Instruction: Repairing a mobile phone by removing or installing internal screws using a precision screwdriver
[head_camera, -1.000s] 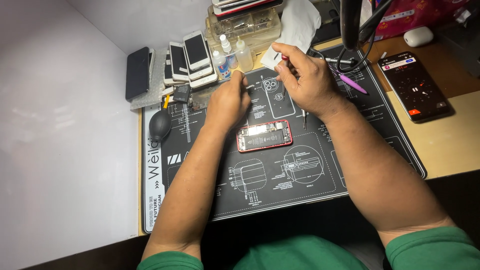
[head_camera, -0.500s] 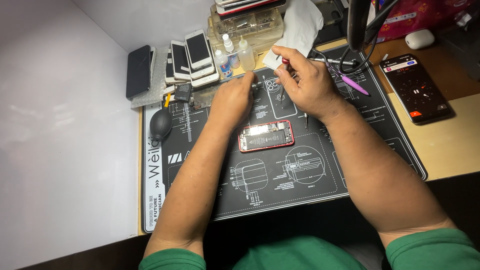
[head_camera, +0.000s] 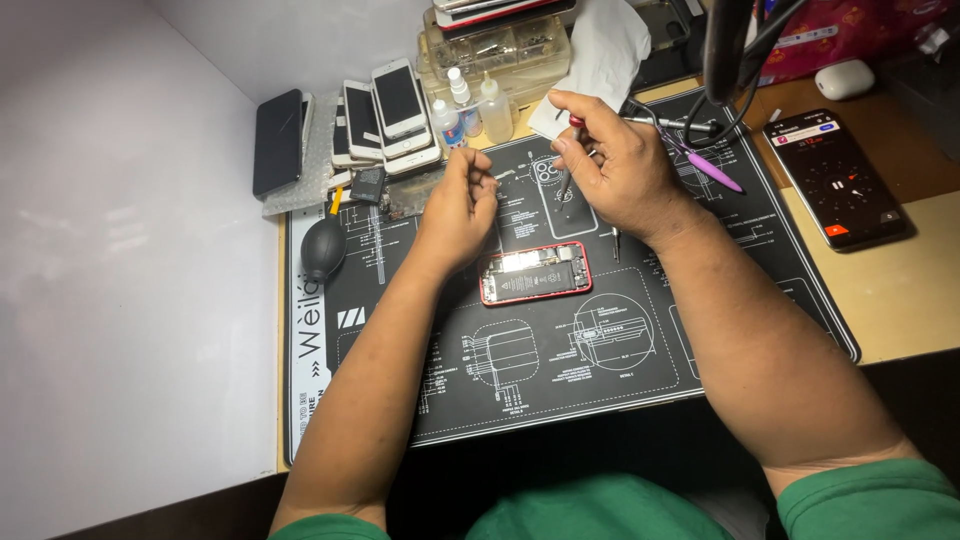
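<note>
Right grip: right hand (head_camera: 622, 170) pinches a screwdriver (head_camera: 571, 160), tip down.
Left grip: left hand (head_camera: 458, 208) curled closed; contents hidden.
Phone: opened red phone (head_camera: 534, 272) lies on the mat (head_camera: 560, 360), just near of both hands.

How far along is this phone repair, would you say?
Done: the red phone lies opened on the black mat, screen off, its insides exposed. In hand: the right hand holds a thin screwdriver above the mat, and the left hand pinches something too small to make out. Left: the phone is still open, so closing it up remains, probably more work inside too.
</note>
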